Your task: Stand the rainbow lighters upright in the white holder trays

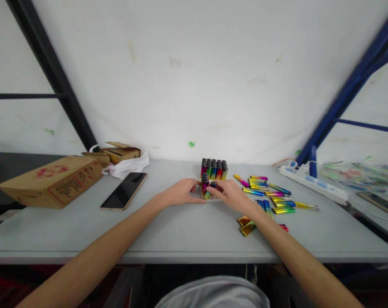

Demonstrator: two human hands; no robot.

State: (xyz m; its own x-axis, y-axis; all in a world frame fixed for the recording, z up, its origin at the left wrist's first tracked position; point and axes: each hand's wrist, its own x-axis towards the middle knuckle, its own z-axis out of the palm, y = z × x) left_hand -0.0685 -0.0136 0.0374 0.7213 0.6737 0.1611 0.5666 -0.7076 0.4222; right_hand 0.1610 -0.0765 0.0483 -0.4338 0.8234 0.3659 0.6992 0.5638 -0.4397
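My right hand point(230, 191) pinches a shiny coloured lighter point(213, 185) with a black top, tilted beside a short row of upright lighters point(204, 182). These stand in a small, pale tray, mostly hidden behind my fingers. At its left side, my left hand point(183, 191) is curled around the tray, thumb low and fingers behind. Just beyond both hands stands a full block of upright lighters point(214, 169), black tops up. To the right, many loose metallic lighters point(279, 201) lie scattered, and a few gold ones point(248, 229) rest partly under my right forearm.
A phone point(125, 191) lies on the grey table point(168, 233) to the left. Beyond it are a brown carton point(53, 182), an opened smaller box point(123, 154) and a white plastic bag point(130, 166). A white power strip point(314, 184) runs along the right side. A wall closes off the back.
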